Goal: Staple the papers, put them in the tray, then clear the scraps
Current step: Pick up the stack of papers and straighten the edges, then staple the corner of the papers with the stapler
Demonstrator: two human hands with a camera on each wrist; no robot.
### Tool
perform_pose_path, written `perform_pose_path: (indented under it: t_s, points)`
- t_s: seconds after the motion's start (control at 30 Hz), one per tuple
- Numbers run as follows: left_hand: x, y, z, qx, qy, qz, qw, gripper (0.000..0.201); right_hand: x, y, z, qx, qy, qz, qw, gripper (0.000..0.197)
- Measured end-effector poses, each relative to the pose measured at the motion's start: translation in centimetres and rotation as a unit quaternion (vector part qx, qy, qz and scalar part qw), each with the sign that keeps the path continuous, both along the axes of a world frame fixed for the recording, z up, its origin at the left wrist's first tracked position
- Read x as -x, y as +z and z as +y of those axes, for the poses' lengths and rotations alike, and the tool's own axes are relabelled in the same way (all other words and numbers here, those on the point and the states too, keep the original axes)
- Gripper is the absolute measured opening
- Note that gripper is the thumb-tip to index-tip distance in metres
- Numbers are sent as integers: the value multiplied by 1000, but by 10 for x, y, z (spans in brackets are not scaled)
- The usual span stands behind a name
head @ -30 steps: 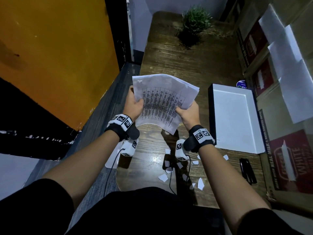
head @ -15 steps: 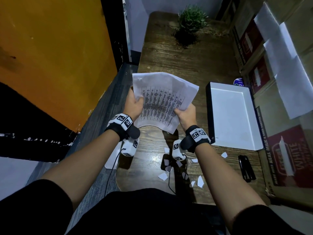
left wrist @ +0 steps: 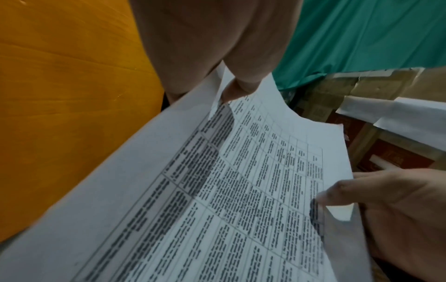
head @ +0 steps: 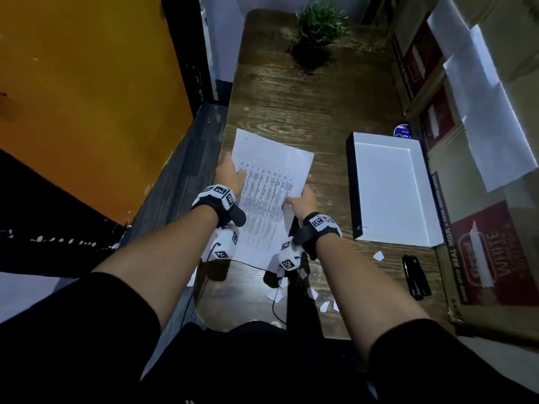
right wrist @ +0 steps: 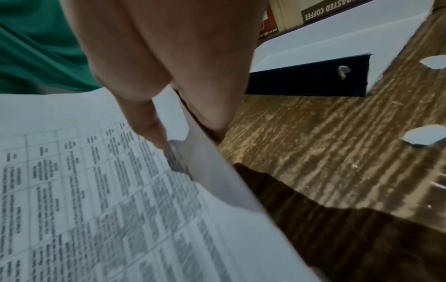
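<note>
I hold a stack of printed papers [head: 271,185] low over the wooden table [head: 291,106]. My left hand [head: 230,174] pinches their left edge, thumb on top; the left wrist view shows the papers [left wrist: 217,190] under that thumb. My right hand [head: 300,199] pinches the right edge, and the papers [right wrist: 96,190] fill the right wrist view. A white tray [head: 393,188] with a dark outer wall stands empty to the right. A black stapler [head: 415,277] lies near the table's front right. Several white paper scraps [head: 312,293] lie scattered near the front edge.
A potted green plant [head: 318,30] stands at the table's far end. Cardboard boxes [head: 495,252] line the right side, white sheets draped over them. An orange wall [head: 87,97] runs along the left. A blue round object [head: 402,131] sits behind the tray.
Both hands have lowered the papers and turned them from a wide, tilted spread to a lengthways stack nearly flat over the table. Both hands keep their grip.
</note>
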State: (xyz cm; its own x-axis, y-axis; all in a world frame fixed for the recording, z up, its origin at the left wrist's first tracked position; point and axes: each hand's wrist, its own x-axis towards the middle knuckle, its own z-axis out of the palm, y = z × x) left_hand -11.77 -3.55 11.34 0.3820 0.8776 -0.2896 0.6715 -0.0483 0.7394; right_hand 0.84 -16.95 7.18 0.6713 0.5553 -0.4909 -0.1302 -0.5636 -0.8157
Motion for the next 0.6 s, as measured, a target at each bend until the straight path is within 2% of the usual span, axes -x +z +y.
perform_pose_path:
  t_s: [0.07, 0.17, 0.27, 0.33, 0.4, 0.5, 0.57, 0.6]
  points:
    - [-5, -5, 3, -11, -9, 8, 1000, 45, -10, 1, -16, 25, 18, -20, 999, 41]
    - [-16, -12, 5, -29, -26, 12, 999, 37, -39, 2, -64, 66, 43, -96, 992, 39]
    - [-26, -14, 3, -44, -28, 26, 998, 32, -75, -4, -132, 120, -23, -180, 976, 29]
    - [-32, -14, 1, -52, -23, 43, 997, 30, -98, -8, -176, 196, -78, -239, 948, 23]
    - [-36, -15, 0, -55, -17, 63, 996, 31, -117, -13, -210, 311, -95, -280, 903, 27]
    - [-38, -16, -2, -60, -20, 86, 994, 34, -137, -25, -247, 453, -57, -227, 860, 58]
    - [-39, -16, -3, -63, -16, 83, 994, 33, -144, -37, -262, 491, -24, -172, 854, 74]
    - [-40, -16, -4, -68, -15, 79, 994, 33, -146, -43, -267, 492, -10, -149, 858, 74]
